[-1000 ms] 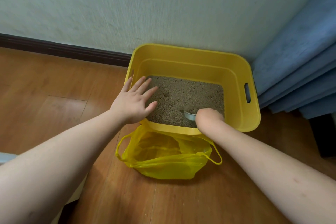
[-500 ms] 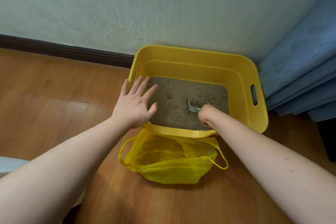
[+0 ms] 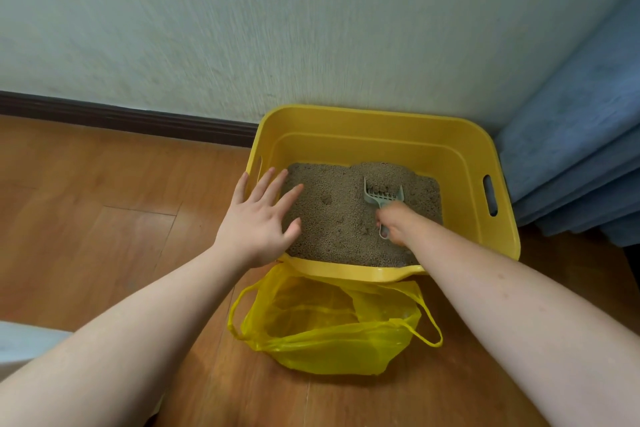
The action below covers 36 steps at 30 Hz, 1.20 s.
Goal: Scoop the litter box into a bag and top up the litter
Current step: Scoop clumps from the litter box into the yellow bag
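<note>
Litter [image 3: 332, 218] fills the bottom of the yellow litter box [image 3: 381, 125], which sits on the wooden floor [image 3: 104, 218] against the pale wall [image 3: 277, 28], with a blue curtain [image 3: 571, 149] just to its right. Your right hand [image 3: 398, 224] is down inside the box with its fingers curled around the handle of a small grey-green scoop [image 3: 382, 196]; the scoop's slotted head points toward the far wall and rests on the litter. Your left hand [image 3: 259, 218] lies over the near left corner of the box, fingers straight and spread apart, holding nothing; you cannot tell whether the palm touches the rim. A yellow plastic bag [image 3: 329, 326] lies on the floor just in front of the box, its mouth open and its handles loose at either side.
</note>
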Each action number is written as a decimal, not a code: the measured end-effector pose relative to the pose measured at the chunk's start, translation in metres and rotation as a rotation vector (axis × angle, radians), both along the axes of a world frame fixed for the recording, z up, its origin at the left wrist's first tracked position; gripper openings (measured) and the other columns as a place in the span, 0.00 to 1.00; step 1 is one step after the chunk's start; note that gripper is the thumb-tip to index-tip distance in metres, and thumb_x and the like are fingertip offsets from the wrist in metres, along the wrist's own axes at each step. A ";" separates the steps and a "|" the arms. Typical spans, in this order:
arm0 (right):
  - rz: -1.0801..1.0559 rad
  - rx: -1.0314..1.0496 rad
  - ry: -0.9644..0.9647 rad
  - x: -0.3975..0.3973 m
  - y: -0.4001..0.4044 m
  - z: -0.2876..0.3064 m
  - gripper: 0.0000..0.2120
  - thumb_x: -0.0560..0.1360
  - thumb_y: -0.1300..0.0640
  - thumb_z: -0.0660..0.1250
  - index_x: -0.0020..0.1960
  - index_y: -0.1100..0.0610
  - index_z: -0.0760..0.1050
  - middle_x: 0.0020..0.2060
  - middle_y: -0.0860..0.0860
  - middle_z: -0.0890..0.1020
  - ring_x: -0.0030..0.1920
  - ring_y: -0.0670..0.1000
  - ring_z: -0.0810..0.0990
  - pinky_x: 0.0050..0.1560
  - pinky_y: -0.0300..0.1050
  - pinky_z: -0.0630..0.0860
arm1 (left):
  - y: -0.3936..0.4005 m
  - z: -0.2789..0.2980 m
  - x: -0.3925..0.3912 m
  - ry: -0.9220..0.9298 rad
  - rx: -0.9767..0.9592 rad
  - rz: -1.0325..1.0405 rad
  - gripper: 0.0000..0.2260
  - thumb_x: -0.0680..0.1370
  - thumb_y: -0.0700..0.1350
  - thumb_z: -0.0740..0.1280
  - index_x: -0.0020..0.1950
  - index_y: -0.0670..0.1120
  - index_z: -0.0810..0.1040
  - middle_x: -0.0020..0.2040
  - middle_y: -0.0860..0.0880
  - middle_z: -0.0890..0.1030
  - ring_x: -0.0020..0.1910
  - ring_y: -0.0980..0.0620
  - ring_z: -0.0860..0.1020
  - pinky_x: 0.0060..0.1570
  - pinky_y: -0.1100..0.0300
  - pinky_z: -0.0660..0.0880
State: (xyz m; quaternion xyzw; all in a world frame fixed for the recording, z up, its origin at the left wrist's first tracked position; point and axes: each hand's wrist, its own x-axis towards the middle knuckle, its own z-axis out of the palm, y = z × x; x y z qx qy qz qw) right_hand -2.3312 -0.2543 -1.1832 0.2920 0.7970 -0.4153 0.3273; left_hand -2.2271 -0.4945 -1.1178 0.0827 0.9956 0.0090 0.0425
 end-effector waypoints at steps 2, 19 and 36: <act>-0.038 -0.052 0.007 0.002 -0.001 0.001 0.17 0.79 0.68 0.55 0.66 0.61 0.68 0.37 0.56 0.69 0.35 0.51 0.68 0.30 0.44 0.63 | 0.001 0.000 0.000 -0.004 -0.001 0.002 0.29 0.79 0.63 0.46 0.79 0.57 0.52 0.81 0.50 0.50 0.79 0.50 0.43 0.75 0.42 0.37; -0.036 -0.234 0.188 0.049 0.015 0.045 0.05 0.82 0.56 0.54 0.54 0.57 0.66 0.38 0.52 0.70 0.37 0.49 0.69 0.50 0.51 0.67 | 0.001 0.001 0.001 -0.008 0.001 -0.020 0.31 0.77 0.63 0.42 0.80 0.56 0.51 0.81 0.49 0.50 0.79 0.49 0.44 0.75 0.42 0.36; 0.301 0.158 0.293 0.059 0.044 0.085 0.12 0.83 0.55 0.53 0.58 0.60 0.70 0.35 0.51 0.69 0.31 0.48 0.64 0.30 0.43 0.59 | 0.000 0.003 0.002 -0.016 -0.010 -0.023 0.30 0.78 0.62 0.42 0.79 0.57 0.51 0.81 0.49 0.51 0.79 0.49 0.44 0.75 0.41 0.37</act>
